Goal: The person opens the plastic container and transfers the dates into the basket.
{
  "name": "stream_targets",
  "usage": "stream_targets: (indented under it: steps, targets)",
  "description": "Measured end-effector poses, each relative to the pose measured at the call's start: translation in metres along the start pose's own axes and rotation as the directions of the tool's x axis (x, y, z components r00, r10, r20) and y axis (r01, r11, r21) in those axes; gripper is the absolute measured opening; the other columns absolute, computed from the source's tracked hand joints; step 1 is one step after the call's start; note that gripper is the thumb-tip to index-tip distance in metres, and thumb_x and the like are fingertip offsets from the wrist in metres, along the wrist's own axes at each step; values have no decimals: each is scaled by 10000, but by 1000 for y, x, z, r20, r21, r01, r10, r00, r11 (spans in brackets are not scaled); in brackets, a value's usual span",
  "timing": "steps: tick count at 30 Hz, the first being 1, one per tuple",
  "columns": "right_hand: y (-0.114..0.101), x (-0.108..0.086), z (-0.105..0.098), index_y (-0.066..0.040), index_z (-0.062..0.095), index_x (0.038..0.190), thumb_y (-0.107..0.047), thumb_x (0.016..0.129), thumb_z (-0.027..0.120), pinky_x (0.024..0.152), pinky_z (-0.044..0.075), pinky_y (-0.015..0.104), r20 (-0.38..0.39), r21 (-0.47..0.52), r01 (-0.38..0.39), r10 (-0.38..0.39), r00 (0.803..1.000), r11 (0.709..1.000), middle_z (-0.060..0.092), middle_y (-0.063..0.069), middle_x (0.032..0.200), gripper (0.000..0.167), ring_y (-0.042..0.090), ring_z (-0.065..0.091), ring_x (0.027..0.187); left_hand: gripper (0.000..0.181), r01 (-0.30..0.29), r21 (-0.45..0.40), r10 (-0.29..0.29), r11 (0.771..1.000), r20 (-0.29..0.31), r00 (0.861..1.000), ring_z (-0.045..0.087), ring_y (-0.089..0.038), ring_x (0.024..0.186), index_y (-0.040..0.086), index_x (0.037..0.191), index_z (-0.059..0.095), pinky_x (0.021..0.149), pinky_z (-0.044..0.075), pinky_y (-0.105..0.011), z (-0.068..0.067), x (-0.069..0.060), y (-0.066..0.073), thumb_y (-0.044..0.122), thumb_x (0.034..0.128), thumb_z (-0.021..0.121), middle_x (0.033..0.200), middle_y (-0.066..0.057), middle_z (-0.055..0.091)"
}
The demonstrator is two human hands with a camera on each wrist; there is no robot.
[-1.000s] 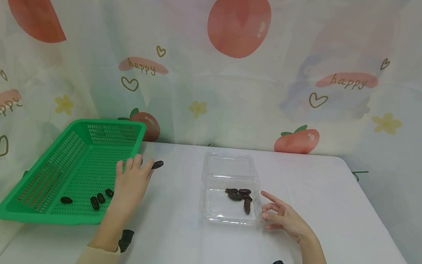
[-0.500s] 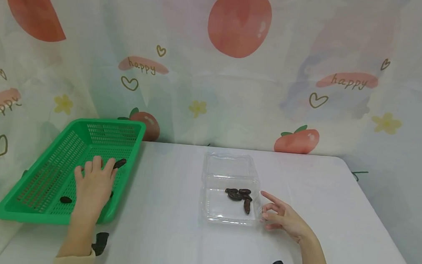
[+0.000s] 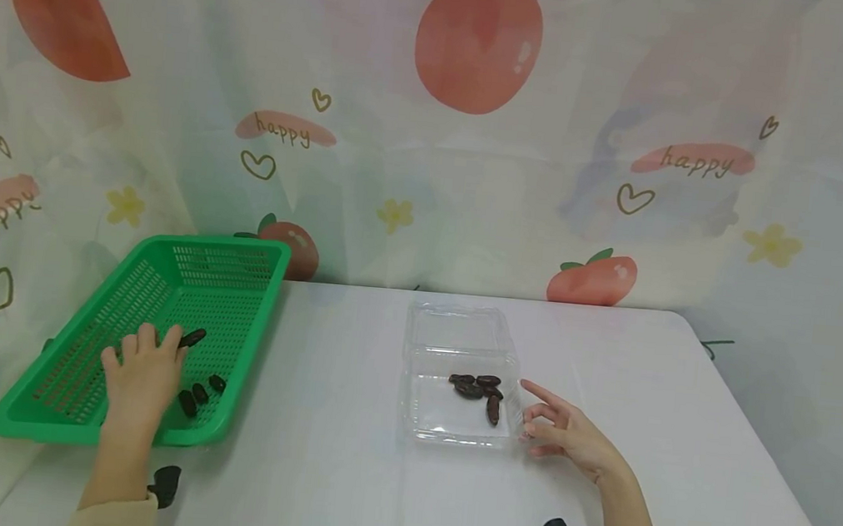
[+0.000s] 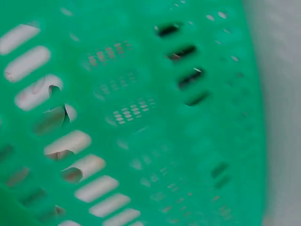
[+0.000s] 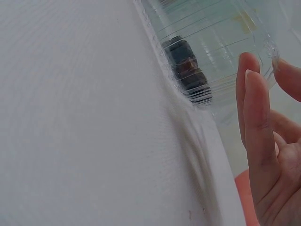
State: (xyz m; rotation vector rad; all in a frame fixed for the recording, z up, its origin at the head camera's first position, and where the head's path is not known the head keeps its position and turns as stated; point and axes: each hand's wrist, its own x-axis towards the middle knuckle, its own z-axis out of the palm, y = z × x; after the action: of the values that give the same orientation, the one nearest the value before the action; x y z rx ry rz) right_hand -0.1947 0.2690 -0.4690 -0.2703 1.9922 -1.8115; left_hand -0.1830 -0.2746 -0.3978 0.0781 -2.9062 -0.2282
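Left hand [image 3: 140,385] in green basket [image 3: 196,300], right hand [image 3: 572,437] at clear box [image 3: 440,415]

The right hand, loosely splayed, touches the box's edge. Dark, oblong pieces [image 3: 469,391] overlap in the box, hard to count; others lie basketed. The left hand pinches one more dark piece [image 3: 193,337], partly hidden.

I hold one dark brown, oblong date [image 3: 193,337] in my left hand [image 3: 136,380], within the green slotted basket [image 3: 49,432]. Three more dates [image 3: 200,394] lie close together toward its near right corner. The clear box [image 3: 438,419] sits open, lid folded back, a cluster of dates [image 3: 469,391] inside.
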Motion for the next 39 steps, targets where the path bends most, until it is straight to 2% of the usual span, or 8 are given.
stream_targets:
  steps: [5,10,17,20,32,35,39]
  targets:
    - [-1,0,0,-23,141,1446,-51,875,583,671,534,313,1,0,-3,3,1000,1000,495,-5,918,723,95,598,755,281,26,0,-26,1000,63,998,258,-496,942,-28,1199,364,806,172,-658,7,-2,-14,97,959,434,1066,-327,299]
    - [-2,0,0,-25,141,1446,-51,878,580,678,534,319,7,-3,0,0,1000,1000,492,4,921,718,104,602,765,273,46,9,-47,999,127,991,264,-521,941,-37,1176,365,790,186,-670,12,-5,-22,105,956,440,1042,-340,302]
    - [-2,0,0,-23,146,1445,-60,878,583,681,534,324,8,-9,3,-3,1000,1000,493,11,921,717,107,599,762,332,71,43,-80,997,256,963,259,-529,969,-36,1236,344,789,206,-647,13,-4,-26,124,959,437,1058,-347,292]
    - [-2,1,0,-26,146,1446,-67,876,588,678,534,322,3,-9,-4,4,1000,1000,491,13,920,722,110,598,758,333,68,55,-81,996,287,954,270,-516,950,-24,1232,349,776,219,-632,11,-3,-25,137,958,446,1028,-332,298]
    - [-1,0,0,-23,152,1444,-74,875,592,679,535,328,-1,-13,1,-1,1000,1000,488,11,918,721,105,593,756,305,55,62,-72,997,310,948,262,-537,963,-15,1206,360,797,211,-664,12,-2,-24,139,958,447,1029,-339,293]
    - [-1,0,0,-24,152,1444,-77,875,594,679,534,325,1,-11,3,-3,1000,1000,488,18,922,722,103,592,757,292,59,53,-72,997,304,950,266,-535,960,-10,1198,370,788,215,-656,12,-2,-23,130,955,453,1036,-339,294]
    - [0,0,0,-22,152,1444,-76,874,594,679,534,319,3,-6,2,-2,1000,1000,492,18,923,723,98,587,755,275,52,43,-62,998,276,959,280,-525,945,0,1170,380,772,220,-651,13,-3,-23,129,946,472,1020,-326,305]
